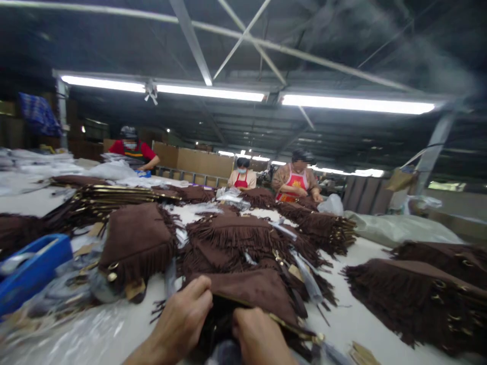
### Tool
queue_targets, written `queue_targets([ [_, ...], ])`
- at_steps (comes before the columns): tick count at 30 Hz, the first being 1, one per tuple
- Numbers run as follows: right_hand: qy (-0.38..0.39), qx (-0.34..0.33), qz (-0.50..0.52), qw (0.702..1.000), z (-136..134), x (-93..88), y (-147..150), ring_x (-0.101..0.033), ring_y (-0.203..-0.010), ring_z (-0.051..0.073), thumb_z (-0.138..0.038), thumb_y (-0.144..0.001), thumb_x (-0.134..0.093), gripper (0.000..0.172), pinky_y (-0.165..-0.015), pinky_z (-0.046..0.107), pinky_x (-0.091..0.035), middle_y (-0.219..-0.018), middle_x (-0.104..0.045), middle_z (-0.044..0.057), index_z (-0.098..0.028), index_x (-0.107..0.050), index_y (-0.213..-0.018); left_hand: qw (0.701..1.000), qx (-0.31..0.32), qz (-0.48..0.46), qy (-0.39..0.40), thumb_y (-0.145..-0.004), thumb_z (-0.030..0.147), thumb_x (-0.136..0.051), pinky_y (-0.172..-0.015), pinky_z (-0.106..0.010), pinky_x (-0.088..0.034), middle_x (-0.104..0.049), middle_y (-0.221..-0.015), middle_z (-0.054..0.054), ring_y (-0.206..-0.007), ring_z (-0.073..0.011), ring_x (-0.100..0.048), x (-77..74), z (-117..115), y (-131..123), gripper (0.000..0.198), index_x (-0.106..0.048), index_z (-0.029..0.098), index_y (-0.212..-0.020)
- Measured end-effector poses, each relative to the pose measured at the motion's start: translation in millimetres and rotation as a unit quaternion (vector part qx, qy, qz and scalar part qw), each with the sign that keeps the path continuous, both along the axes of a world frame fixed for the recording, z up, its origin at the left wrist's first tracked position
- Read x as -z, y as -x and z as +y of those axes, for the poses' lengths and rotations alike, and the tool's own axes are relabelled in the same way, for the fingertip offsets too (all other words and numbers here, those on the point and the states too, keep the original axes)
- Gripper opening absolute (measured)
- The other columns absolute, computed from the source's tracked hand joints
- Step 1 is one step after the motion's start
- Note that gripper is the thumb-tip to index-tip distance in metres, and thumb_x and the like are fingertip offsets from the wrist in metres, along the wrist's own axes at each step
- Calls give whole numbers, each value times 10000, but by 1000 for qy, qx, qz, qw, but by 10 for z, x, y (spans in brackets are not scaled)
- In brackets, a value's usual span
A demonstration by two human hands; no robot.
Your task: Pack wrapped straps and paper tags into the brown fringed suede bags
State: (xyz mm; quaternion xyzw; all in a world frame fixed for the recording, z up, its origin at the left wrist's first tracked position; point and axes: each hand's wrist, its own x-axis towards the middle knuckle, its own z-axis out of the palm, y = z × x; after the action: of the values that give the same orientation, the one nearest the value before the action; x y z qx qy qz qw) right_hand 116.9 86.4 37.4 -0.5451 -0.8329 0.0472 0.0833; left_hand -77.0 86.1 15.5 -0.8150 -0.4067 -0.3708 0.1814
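A dark brown fringed bag (253, 288) lies at the near middle of the table, its zipped edge towards me. My left hand (186, 317) is closed on the bag's left edge. Beside it, my right hand (258, 334) has its fingers curled at the bag's opening, where the inside is dark; the fingertips are hidden. A gold zipper (283, 320) runs past my right hand. More fringed bags (236, 230) are heaped just behind the held one, with clear wrapping and paper tags among them.
A blue tape dispenser (36, 268) and plastic wrapping (76, 329) are at the left. Another brown bag (139, 235) stands left of centre. Stacked fringed bags (418, 289) lie at the right. Three people work across the white table (338, 314).
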Motion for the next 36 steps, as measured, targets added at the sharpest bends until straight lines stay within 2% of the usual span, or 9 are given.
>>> queue_targets([
  [3, 36, -19, 7, 999, -6, -172, -91, -700, -879, 278, -79, -872, -543, 193, -689, 302, -438, -900, -750, 120, -167, -715, -879, 999, -8, -7, 49, -929, 124, -366, -654, -240, -481, -570, -896, -52, -723, -150, -560, -110, -74, -47, 233, -513, 187, -760],
  [8, 64, -71, 57, 994, 76, -261, -250, -651, -737, 196, -100, -869, -527, 189, -619, 262, -372, -772, -711, 41, -196, -671, -793, 981, 48, -117, 150, -948, 190, -350, -648, -245, -483, -583, -837, -58, -706, -144, -571, -185, -127, -89, 250, -498, 186, -746],
  [10, 45, -90, 106, 989, 88, -268, -264, -622, -693, 174, -111, -868, -517, 172, -607, 252, -369, -739, -682, 21, -198, -644, -792, 940, 103, -207, 251, -962, 246, -344, -570, -228, -474, -585, -655, -11, -565, -124, -559, -201, -162, -106, 234, -504, 189, -801],
  [15, 4, -144, 205, 968, 136, -267, -218, -573, -627, 147, -157, -853, -530, 120, -593, 238, -388, -689, -625, -15, -212, -595, -767, 746, 169, -438, 473, -917, 486, -452, -397, -188, -451, -662, -641, -3, -432, -108, -579, -211, -165, -160, 304, -492, 189, -874],
  [21, 79, -193, 299, 931, 187, -187, -192, -564, -549, 110, -139, -809, -567, 103, -535, 197, -427, -693, -616, -27, -200, -624, -749, 704, 129, -516, 471, -753, 477, -684, -328, -105, -315, -517, -496, 82, -349, -29, -428, -121, -50, -160, 361, -490, 175, -715],
  [25, 112, -199, 362, 904, 272, -54, -202, -599, -548, 110, -146, -823, -549, 132, -526, 186, -471, -732, -650, -12, -187, -675, -825, 654, 142, -539, 512, -681, 459, -729, -378, -150, -423, -597, -568, 37, -407, -65, -529, -94, -19, -160, 364, -532, 160, -744],
  [29, 98, -207, 400, 887, 349, 67, -184, -629, -603, 132, -189, -859, -545, 146, -558, 199, -503, -737, -675, 0, -185, -691, -873, 664, 143, -531, 506, -686, 458, -707, -421, -167, -458, -616, -617, 20, -452, -80, -569, -111, -32, -177, 354, -542, 157, -772],
  [33, 24, -190, 420, 887, 359, 174, -119, -658, -644, 141, -181, -821, -627, 58, -631, 209, -510, -723, -710, -11, -203, -680, -813, 721, 130, -475, 488, -759, 398, -623, -371, -142, -378, -559, -577, 50, -410, -61, -499, -75, -57, -193, 248, -523, 171, -754],
  [36, 17, -180, 483, 857, 345, 278, -52, -714, -724, 166, -184, -799, -664, 82, -694, 226, -547, -797, -755, 1, -219, -669, -873, 769, 113, -435, 455, -815, 327, -554, -362, -140, -325, -488, -524, 75, -397, -61, -447, -5, -67, -207, 168, -504, 183, -746],
])
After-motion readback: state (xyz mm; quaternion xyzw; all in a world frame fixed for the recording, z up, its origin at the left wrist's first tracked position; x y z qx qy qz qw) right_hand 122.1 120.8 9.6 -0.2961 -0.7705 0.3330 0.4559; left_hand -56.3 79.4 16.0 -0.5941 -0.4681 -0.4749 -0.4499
